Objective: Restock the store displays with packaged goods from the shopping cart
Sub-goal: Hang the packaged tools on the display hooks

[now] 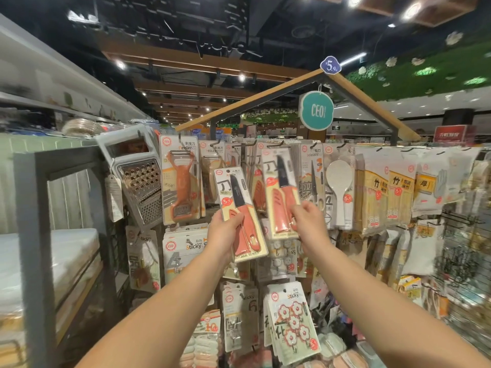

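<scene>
I face a hanging display of carded kitchen goods. My left hand (225,232) grips a carded orange-handled knife pack (240,208), held tilted in front of the rack. My right hand (308,221) pinches the lower edge of a second knife pack (281,192), whose top reaches a display hook (276,144) in the upper row. Whether that pack hangs on the hook I cannot tell. Both packs show a black blade, an orange handle and an orange sheath. The shopping cart is out of view.
Peeler packs (182,181) and a metal box grater (139,179) hang to the left, scissors packs (313,179) and a white rice paddle (338,187) to the right. Sticky hook packs (292,320) fill the lower rows. A grey metal shelf frame (34,208) stands at left.
</scene>
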A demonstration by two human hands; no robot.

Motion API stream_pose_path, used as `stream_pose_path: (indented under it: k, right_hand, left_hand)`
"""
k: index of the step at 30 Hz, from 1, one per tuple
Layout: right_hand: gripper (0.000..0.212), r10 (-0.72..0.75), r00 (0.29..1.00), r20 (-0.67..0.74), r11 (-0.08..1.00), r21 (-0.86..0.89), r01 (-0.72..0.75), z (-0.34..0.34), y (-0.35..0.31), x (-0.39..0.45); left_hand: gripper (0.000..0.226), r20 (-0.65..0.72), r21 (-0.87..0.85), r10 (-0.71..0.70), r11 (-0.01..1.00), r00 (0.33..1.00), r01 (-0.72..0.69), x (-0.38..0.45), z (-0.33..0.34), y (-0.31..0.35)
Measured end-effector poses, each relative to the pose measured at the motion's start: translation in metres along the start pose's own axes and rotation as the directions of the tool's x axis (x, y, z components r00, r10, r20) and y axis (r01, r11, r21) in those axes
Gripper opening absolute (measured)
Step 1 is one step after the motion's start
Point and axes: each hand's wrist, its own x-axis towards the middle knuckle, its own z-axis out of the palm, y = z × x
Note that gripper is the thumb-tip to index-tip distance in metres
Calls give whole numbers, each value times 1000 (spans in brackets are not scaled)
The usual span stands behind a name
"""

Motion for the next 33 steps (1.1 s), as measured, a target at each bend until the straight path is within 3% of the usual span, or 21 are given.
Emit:
stream_pose_path:
  k: [6, 10, 17, 26, 30, 33]
  right_hand:
    - [19, -81, 994, -70, 996, 39, 84, -12, -15, 11]
    - [28, -50, 994, -95, 997, 53, 55, -11, -22, 24]
    - [21, 12, 995, -96, 999, 33, -9, -11, -19, 42]
    - [48, 162, 984, 69, 974, -169, -149, 2, -11, 73]
    - [84, 260, 948, 185, 940, -272, -205, 11, -8, 63]
    - [64, 343, 881, 325, 929, -259, -266, 16, 5, 45]
  left_hand:
    - [10, -2, 31, 11, 999, 1000, -11, 2, -5, 4]
    - [10, -5, 24, -7, 1000, 1000, 7, 2, -4, 4]
    - [11, 2, 58, -24, 998, 1000, 24, 1, -7, 3]
    - [14, 34, 69, -60, 996, 998, 58, -5, -2, -5]
    - [15, 25, 85, -15, 996, 1000, 12, -5, -1, 1]
    - [19, -13, 140, 33, 990, 999, -31, -2, -6, 3]
